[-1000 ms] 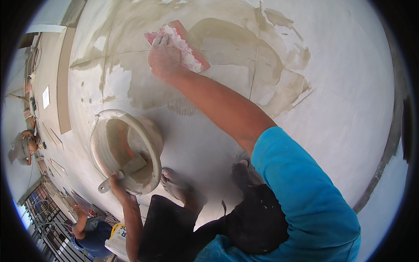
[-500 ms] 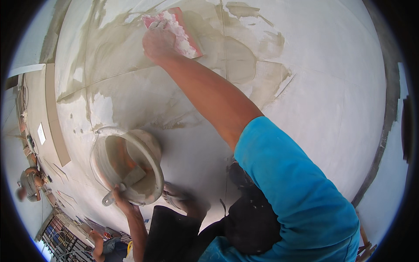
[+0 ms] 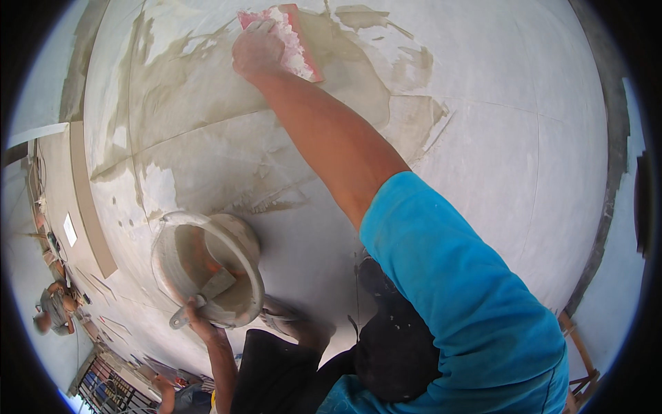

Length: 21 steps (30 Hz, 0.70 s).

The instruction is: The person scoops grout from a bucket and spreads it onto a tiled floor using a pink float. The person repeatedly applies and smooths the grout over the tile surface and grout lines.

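Note:
My right hand (image 3: pixel 259 50), dusted pale, is closed on a pink float (image 3: pixel 301 43) at the top. White compound is caked over the float's upper face, and its grip is hidden under my fingers. The float lies against a pale surface (image 3: pixel 476 159) with a damp greenish-grey coat around it. At lower left, my left hand (image 3: pixel 200 323) is at the rim of a smeared bucket (image 3: pixel 256 276). It is closed around the handle of a putty knife (image 3: pixel 219 283), whose blade reaches inside the bucket. Whether my fingers also grip the rim, I cannot tell.
My sandalled foot (image 3: pixel 293 321) is beside the bucket. Far left, a person (image 3: pixel 56 303) is near scattered tools, and part of another person (image 3: pixel 186 399) shows at the lower edge. A long tan board (image 3: pixel 93 207) lies left of the bucket. A dark band (image 3: pixel 616 138) borders the right.
The float and my right hand have shifted slightly up and right, and the coat to the right of the float looks smoother and wider. My left hand keeps its hold at the bucket.

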Motion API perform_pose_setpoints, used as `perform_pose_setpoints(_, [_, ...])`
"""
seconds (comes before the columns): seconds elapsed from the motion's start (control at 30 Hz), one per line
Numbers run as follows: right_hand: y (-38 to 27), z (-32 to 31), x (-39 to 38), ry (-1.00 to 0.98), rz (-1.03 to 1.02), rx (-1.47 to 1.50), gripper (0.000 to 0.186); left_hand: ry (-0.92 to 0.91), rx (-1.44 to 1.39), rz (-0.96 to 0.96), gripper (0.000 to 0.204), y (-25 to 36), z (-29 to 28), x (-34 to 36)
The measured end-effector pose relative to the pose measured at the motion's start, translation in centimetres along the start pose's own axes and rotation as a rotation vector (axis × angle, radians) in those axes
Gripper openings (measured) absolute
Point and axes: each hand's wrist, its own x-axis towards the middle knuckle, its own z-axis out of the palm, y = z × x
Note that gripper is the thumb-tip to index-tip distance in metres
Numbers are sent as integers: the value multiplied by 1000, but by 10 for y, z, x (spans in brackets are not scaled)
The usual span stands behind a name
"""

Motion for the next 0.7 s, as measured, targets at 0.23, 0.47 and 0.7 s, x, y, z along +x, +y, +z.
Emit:
perform_pose_setpoints(0.23, [8, -1, 8, -48, -18, -71, 80, -17, -18, -19, 64, -6, -5, 8])
perform_pose_setpoints(0.47, [11, -16, 2, 79, 57, 44, 59, 23, 33, 10, 59, -9, -23, 15])
perform_pose_setpoints(0.7, [86, -33, 73, 90, -275, -133, 37, 43, 88, -31, 56, -8, -25, 23])
